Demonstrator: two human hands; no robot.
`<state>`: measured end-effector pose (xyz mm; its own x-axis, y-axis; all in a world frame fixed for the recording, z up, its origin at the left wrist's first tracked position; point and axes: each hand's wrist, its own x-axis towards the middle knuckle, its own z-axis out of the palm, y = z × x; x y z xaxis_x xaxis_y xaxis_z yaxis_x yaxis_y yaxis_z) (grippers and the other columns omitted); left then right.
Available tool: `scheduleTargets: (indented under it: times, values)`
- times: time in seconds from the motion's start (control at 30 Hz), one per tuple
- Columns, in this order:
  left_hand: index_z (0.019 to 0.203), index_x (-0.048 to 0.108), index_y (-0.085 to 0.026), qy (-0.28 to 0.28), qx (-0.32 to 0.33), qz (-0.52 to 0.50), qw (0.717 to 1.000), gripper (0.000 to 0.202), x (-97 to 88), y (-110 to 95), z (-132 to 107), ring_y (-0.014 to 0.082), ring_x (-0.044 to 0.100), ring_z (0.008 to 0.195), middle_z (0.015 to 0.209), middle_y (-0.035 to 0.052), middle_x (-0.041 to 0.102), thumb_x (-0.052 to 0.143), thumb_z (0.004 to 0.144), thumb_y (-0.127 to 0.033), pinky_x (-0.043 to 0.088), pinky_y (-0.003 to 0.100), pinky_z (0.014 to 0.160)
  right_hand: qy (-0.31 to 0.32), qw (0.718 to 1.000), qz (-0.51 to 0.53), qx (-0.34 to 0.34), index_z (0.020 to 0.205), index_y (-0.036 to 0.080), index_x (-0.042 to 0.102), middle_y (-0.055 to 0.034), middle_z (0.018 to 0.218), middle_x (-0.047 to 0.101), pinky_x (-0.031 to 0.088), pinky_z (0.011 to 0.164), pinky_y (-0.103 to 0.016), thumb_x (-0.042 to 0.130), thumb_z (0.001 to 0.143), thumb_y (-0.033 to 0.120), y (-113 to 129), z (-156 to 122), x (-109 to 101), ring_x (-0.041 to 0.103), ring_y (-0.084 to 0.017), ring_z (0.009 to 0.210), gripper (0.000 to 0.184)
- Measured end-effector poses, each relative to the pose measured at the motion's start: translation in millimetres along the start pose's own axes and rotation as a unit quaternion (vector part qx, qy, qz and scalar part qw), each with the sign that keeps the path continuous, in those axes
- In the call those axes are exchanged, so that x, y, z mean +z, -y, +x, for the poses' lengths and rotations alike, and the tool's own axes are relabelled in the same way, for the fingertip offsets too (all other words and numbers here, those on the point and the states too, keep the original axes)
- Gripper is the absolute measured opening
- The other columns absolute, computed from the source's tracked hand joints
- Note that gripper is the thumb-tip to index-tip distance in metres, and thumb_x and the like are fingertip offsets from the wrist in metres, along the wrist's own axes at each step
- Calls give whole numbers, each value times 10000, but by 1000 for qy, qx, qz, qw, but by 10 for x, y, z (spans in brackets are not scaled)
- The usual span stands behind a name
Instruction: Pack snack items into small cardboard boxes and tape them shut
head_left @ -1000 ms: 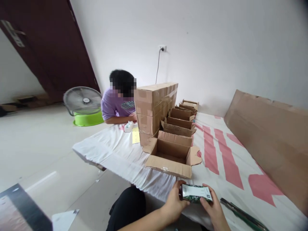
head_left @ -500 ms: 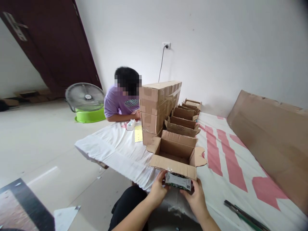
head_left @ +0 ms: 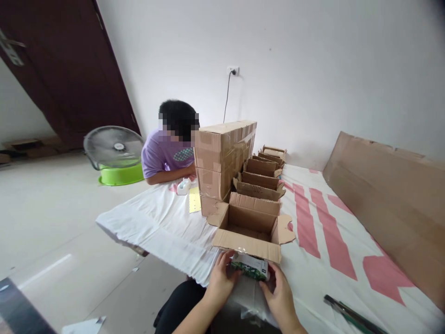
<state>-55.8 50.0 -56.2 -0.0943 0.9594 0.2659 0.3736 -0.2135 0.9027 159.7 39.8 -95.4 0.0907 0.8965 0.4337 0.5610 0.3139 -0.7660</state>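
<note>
Between my two hands is a small packet (head_left: 249, 266), white on top with a green leafy pattern along its front. My left hand (head_left: 222, 276) grips its left end, fingers bent round it. At the other end my right hand (head_left: 276, 285) pinches it between thumb and fingers. Just beyond the packet stands an open cardboard box (head_left: 247, 245), its flaps folded outward. Its inside shows bare brown cardboard where visible; the near part of its floor is hidden by the front flap.
Behind the open box runs a row of further open cartons (head_left: 259, 178). Stacked taped boxes (head_left: 210, 164) stand left of them. Another person in a purple shirt (head_left: 158, 155) leans at the table. A dark long tool (head_left: 351, 315) lies front right; a cardboard sheet (head_left: 385, 204) leans at right.
The packet has tilted, so more of its green front shows. Both hands still hold it. The whole view has shifted slightly.
</note>
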Motion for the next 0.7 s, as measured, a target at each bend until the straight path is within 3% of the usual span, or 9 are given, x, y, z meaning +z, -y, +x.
scheduleTargets:
  times: [0.17, 0.33, 0.43, 0.53, 0.7]
  values:
    - [1200, 566, -191, -1, 30, 161, 986, 509, -21, 55, -34, 346, 533, 1202, 1216, 131, 577, 662, 706, -266, 438, 536, 1031, 9, 999, -16, -32, 1171, 192, 597, -114, 1125, 696, 560, 901, -426, 609, 753, 204, -9, -16, 10, 673, -274, 1012, 419]
    - [1334, 482, -158, 72, -2, 263, 962, 726, 113, 162, -44, 396, 336, 1396, 1483, 186, 382, 696, 646, -247, 344, 522, 1120, 2, 999, -24, -49, 1180, 185, 591, -126, 1124, 698, 576, 875, -423, 607, 765, 220, -34, -19, 43, 680, -277, 1003, 417]
    - [1402, 405, -112, 113, -27, 301, 946, 740, 200, 234, -17, 390, 283, 1428, 1536, 225, 312, 635, 708, -229, 312, 521, 1134, -11, 998, -32, -61, 1182, 177, 589, -132, 1108, 705, 585, 858, -416, 608, 785, 257, -64, -23, 66, 686, -278, 992, 405]
    - [1394, 403, -52, 119, -12, 325, 938, 692, 252, 255, 45, 396, 301, 1419, 1508, 269, 350, 596, 760, -250, 307, 531, 1127, -28, 995, -52, -84, 1197, 169, 587, -138, 1111, 706, 592, 849, -413, 593, 799, 250, -117, -27, 80, 692, -279, 987, 406]
    - [1197, 575, -48, 81, 31, 327, 941, 482, 312, 211, 198, 415, 447, 1316, 1317, 271, 558, 607, 763, -255, 332, 545, 1095, -10, 988, -83, -131, 1302, 178, 541, -135, 1214, 671, 587, 880, -404, 611, 804, 224, -252, -33, 86, 671, -283, 1064, 505]
